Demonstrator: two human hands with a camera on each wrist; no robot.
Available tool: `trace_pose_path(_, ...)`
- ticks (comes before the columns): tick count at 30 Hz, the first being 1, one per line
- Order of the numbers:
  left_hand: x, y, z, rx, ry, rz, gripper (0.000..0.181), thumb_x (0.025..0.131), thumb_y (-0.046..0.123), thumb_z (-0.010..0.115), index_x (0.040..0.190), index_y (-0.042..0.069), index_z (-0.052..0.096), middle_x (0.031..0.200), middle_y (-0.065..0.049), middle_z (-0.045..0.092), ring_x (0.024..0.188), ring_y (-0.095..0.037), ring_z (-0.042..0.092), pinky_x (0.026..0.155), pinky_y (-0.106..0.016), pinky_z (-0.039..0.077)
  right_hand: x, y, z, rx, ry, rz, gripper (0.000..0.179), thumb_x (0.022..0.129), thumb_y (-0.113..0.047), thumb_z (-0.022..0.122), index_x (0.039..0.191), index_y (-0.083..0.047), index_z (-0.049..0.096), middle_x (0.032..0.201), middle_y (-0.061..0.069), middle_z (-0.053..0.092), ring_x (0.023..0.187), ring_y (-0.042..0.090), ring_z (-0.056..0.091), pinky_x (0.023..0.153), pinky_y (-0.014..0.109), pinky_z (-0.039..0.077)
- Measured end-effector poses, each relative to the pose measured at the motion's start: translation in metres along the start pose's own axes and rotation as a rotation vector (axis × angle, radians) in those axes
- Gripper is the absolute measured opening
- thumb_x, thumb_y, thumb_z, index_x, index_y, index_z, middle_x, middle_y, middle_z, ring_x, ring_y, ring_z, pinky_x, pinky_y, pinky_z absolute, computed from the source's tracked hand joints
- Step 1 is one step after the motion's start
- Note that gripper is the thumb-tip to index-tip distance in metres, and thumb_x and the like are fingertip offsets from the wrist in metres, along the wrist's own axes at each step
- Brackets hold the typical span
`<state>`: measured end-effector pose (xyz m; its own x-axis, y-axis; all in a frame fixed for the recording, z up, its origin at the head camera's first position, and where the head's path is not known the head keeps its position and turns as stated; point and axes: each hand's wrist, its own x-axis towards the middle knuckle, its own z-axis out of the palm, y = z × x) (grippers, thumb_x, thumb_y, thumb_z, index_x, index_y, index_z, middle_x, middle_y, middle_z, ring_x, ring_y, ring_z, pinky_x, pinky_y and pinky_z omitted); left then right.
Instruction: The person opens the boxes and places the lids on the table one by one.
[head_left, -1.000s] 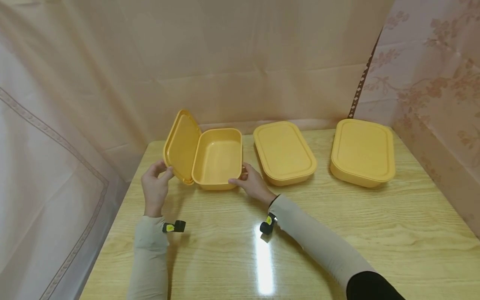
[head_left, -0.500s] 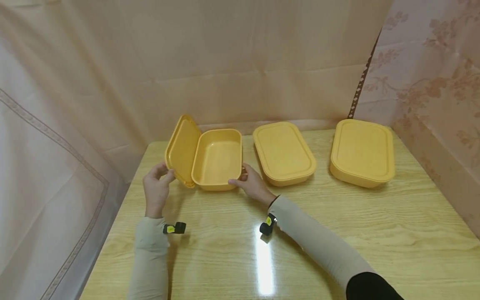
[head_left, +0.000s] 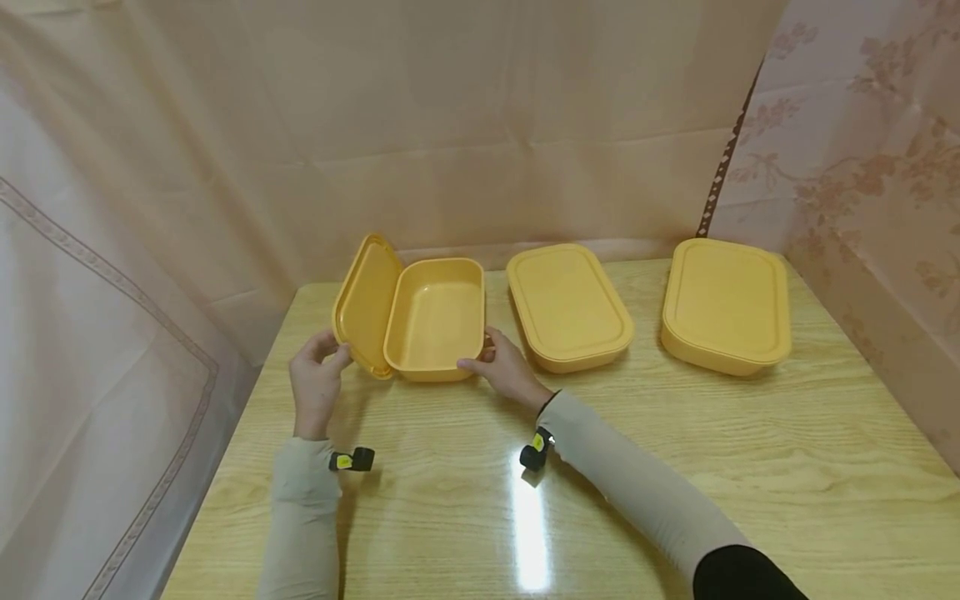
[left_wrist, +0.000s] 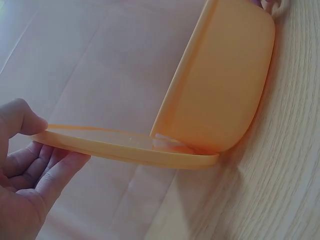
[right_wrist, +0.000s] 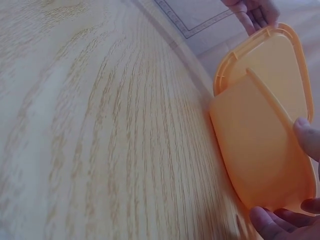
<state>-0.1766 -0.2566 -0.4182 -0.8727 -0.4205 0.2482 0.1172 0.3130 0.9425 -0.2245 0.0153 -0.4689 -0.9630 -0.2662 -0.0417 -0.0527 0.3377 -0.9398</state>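
A yellow plastic box [head_left: 435,329] stands uncovered on the table, its inside bare. Along its left side, its matching lid [head_left: 367,304] is tilted up and outward. My left hand [head_left: 315,383] pinches the lid's near outer edge, thumb on the inner face and fingers behind, as the left wrist view shows of the lid [left_wrist: 125,154]. At the box's near right corner, my right hand [head_left: 510,367] grips the wall, thumb at the rim. In the right wrist view its fingers [right_wrist: 267,222] lie low against the box wall [right_wrist: 255,145].
Two more yellow boxes with lids on stand to the right, a middle one [head_left: 570,304] close to my right hand and a far one [head_left: 726,304] by the table's right edge. A cloth curtain [head_left: 450,125] hangs behind the wooden table [head_left: 637,467].
The lid has come down a little and shifted slightly right, my left hand moving nearer and right with it. My right hand and the box stay in place.
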Motion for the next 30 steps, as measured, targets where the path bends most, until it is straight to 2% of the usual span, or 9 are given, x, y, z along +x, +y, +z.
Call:
trace_pose_path(8, -0.0004, 0.0, -0.0012, -0.014, 0.009, -0.034, 0.027, 0.089, 0.002, 0.059, 0.112, -0.01, 0.064, 0.086, 0.014, 0.061, 0.083, -0.004, 0.061, 0.07, -0.012, 0.054, -0.0001, 0.0001, 0.0001, 0.005, -0.004, 0.0, 0.069, 0.084, -0.026, 0.077, 0.141, -0.006, 0.043, 0.117, 0.012, 0.061, 0.097, 0.02, 0.063, 0.076, 0.026, 0.052)
trace_pose_path(16, -0.0018, 0.0004, -0.0035, -0.011, 0.01, -0.05, 0.03, 0.087, -0.002, 0.059, 0.115, -0.012, 0.061, 0.089, 0.005, 0.061, 0.077, 0.002, 0.06, 0.066, -0.014, 0.056, -0.0007, 0.0021, -0.0009, -0.005, -0.004, -0.003, 0.067, 0.085, -0.027, 0.077, 0.14, -0.006, 0.044, 0.117, 0.012, 0.062, 0.097, 0.021, 0.063, 0.077, 0.026, 0.052)
trace_pose_path(25, -0.0036, 0.0016, -0.007, 0.013, 0.033, -0.081, 0.04, 0.087, -0.003, 0.057, 0.127, -0.005, 0.057, 0.097, -0.011, 0.062, 0.074, 0.002, 0.06, 0.064, -0.014, 0.056, -0.0006, 0.001, -0.0026, -0.003, -0.012, -0.015, 0.067, 0.085, -0.026, 0.076, 0.139, -0.004, 0.044, 0.118, 0.014, 0.06, 0.096, 0.021, 0.063, 0.076, 0.025, 0.053)
trace_pose_path(30, -0.005, 0.0006, -0.0092, 0.023, 0.046, -0.107, 0.037, 0.089, 0.0, 0.056, 0.126, -0.004, 0.058, 0.099, -0.011, 0.062, 0.073, 0.002, 0.062, 0.064, -0.015, 0.056, -0.0004, 0.0002, -0.0024, -0.009, -0.014, -0.018, 0.065, 0.086, -0.026, 0.076, 0.138, -0.003, 0.045, 0.117, 0.014, 0.061, 0.099, 0.023, 0.064, 0.079, 0.027, 0.053)
